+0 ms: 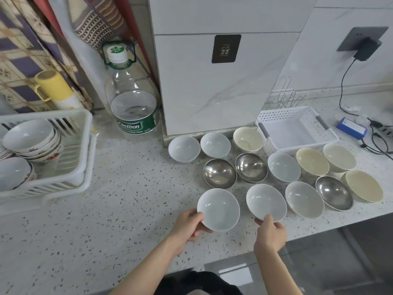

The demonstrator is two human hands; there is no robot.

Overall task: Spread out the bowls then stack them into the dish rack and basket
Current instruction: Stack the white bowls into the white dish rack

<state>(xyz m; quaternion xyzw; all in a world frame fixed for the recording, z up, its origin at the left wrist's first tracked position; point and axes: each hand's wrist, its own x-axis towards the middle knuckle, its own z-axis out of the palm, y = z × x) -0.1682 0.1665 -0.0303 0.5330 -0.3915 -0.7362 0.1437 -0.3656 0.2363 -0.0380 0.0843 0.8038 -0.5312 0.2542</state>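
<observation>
Several bowls lie spread on the speckled counter at the right: white, steel and cream ones. My left hand (190, 225) grips the near-left rim of a white bowl (219, 208) at the front. My right hand (270, 233) holds the near rim of the white bowl (265, 202) beside it, thumb over the edge. A steel bowl (219, 173) and a cream bowl (247, 139) sit behind them. The white dish rack (80, 143) at the left holds a stack of patterned bowls (32, 139). The white basket (297, 128) at the back right is empty.
A large water bottle (134, 96) stands at the back between rack and pillar. A wire rack (280, 99) sits behind the basket. A blue box (352, 127), cables and a power strip lie at the far right. The counter's front edge runs just below my hands.
</observation>
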